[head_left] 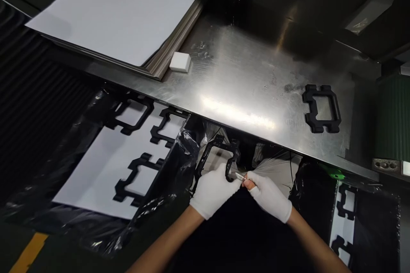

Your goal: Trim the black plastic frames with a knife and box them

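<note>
The left hand (214,190), in a white glove, is closed around the lower end of a black frame part (215,153), which it holds in the air just below the near edge of the steel bench (243,76). The right hand (268,195), also gloved, has its fingers (249,184) pinched shut on a small pointed tool (240,176), with one fingertip bare through the glove. The tool's tip sits at the frame's lower rim, right beside the left thumb.

Judged from the grip, the work in hand is trimming or scraping the frame's edge. To do it well, the left hand should keep the part rigid and turn it so the edge being worked faces the light; at present it hangs in shadow under the bench lip (detail of the rim cannot be made out here). The tool should travel away from the left thumb, in short light strokes, since the bare fingertip and thin gloves give little protection.

A similar frame on the bench (322,108) lies flat near the right end, well apart from the hands. Three more frames (141,149) lie on a white sheet (105,175) in a plastic-lined bin below the bench's left half, and others (346,204) show in a bin at the right. A stack of sheets (124,13) and a small white block (180,62) sit at the bench's far left corner.
</note>
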Demonstrator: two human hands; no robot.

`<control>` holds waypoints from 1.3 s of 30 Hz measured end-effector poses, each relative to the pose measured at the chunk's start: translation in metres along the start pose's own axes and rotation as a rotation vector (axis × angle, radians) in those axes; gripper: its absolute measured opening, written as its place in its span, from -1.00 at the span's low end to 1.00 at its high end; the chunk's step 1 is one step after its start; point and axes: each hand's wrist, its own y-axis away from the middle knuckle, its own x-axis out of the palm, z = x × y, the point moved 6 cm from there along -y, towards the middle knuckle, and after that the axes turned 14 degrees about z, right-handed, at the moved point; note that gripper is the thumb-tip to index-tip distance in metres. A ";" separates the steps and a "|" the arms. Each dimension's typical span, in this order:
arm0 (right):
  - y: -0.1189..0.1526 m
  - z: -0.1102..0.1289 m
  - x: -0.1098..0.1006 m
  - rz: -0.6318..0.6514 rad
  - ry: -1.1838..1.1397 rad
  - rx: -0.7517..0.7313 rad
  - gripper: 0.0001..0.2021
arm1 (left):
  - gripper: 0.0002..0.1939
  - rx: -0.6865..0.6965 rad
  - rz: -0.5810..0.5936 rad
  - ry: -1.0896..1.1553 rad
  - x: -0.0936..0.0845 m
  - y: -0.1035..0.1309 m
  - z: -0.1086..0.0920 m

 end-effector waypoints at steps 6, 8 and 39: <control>-0.005 0.008 0.014 0.146 0.484 0.299 -0.65 | -0.70 0.001 0.075 -0.286 0.019 0.008 -0.013; -0.005 0.014 0.014 0.156 0.527 0.345 -0.66 | -0.70 0.013 0.065 -0.302 0.018 0.009 -0.014; 0.005 0.011 0.019 0.073 0.411 0.439 -0.63 | -0.64 0.011 0.086 -0.374 0.015 0.015 -0.021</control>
